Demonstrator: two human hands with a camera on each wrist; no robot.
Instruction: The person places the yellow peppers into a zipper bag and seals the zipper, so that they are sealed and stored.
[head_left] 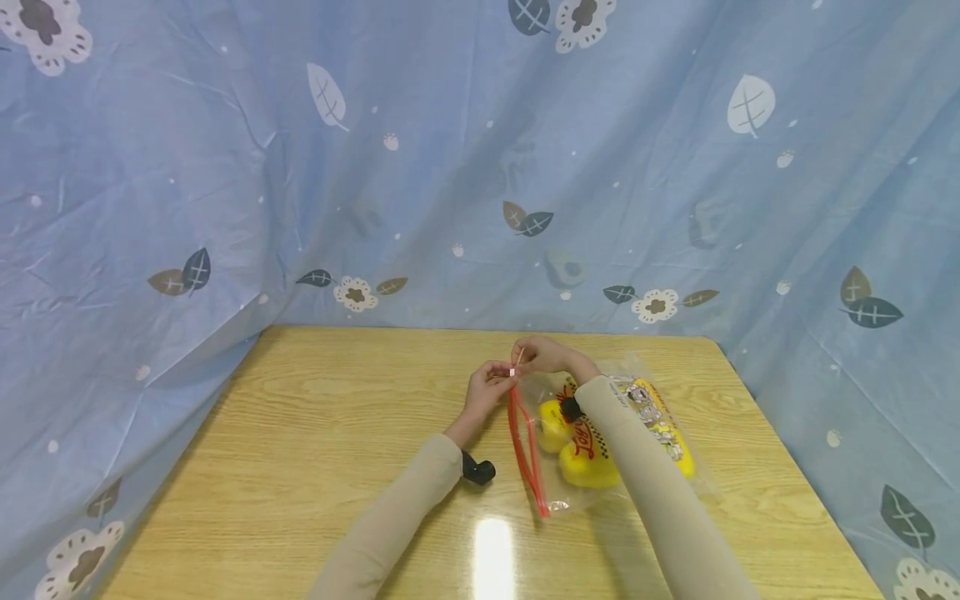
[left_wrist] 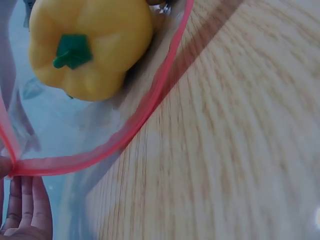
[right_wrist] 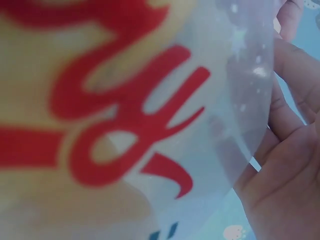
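Note:
A clear zip bag (head_left: 555, 492) with red lettering and cartoon figures lies at the right of the table, its red zip edge (left_wrist: 135, 125) parted into two strips. Inside is a yellow toy bell pepper (left_wrist: 95, 45) with a green stem, and other yellow shapes show through the plastic. My left hand (head_left: 489, 390) pinches the far end of the red zip, near a small white piece, thumb above the fingers. Just beyond it, my right hand (head_left: 546, 355) holds the bag's same corner between curled fingers. In the right wrist view the printed plastic hides much of the right fingertips.
The wooden table (head_left: 322, 433) extends widely to the left of the bag. A blue patterned curtain (head_left: 435, 167) hangs behind and along both sides. Black wrist cameras (head_left: 478, 471) sit on both sleeves, the right one just above the bag.

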